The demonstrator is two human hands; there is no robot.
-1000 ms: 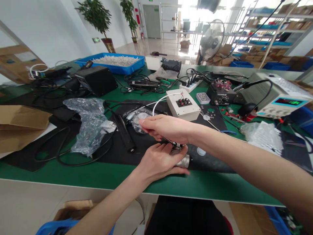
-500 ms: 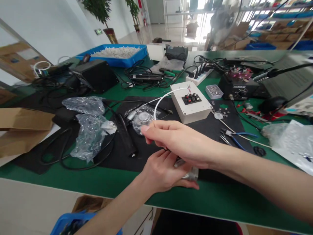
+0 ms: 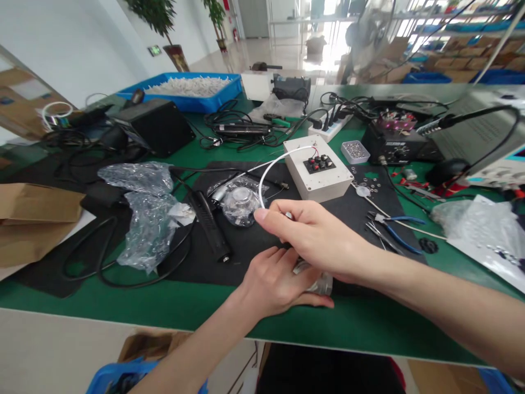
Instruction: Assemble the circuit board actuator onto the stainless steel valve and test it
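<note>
My left hand (image 3: 270, 284) is wrapped round a shiny, greyish cylindrical piece (image 3: 325, 285) low over the bench's front edge; most of that piece is hidden by the fingers. Directly above it, my right hand (image 3: 315, 232) is closed, thumb pressed on the curled fingers. A small shiny spot shows at its knuckles, but what it grips is too hidden to name. A white cable (image 3: 266, 169) arches from a light grey box (image 3: 315, 189) with red and black terminals and passes behind my right hand.
Left of my hands lie a black rod-shaped handle (image 3: 211, 230), a plastic-wrapped round part (image 3: 241, 202) and crumpled clear bags (image 3: 150, 230). Blue-handled pliers (image 3: 397, 230) and a tub of small metal parts (image 3: 355, 152) are to the right. A blue tray (image 3: 225, 97) stands behind.
My right hand has shifted slightly right relative to the left and turned a little, showing a small shiny spot. The left hand keeps its grip. The whole view has shifted slightly.
</note>
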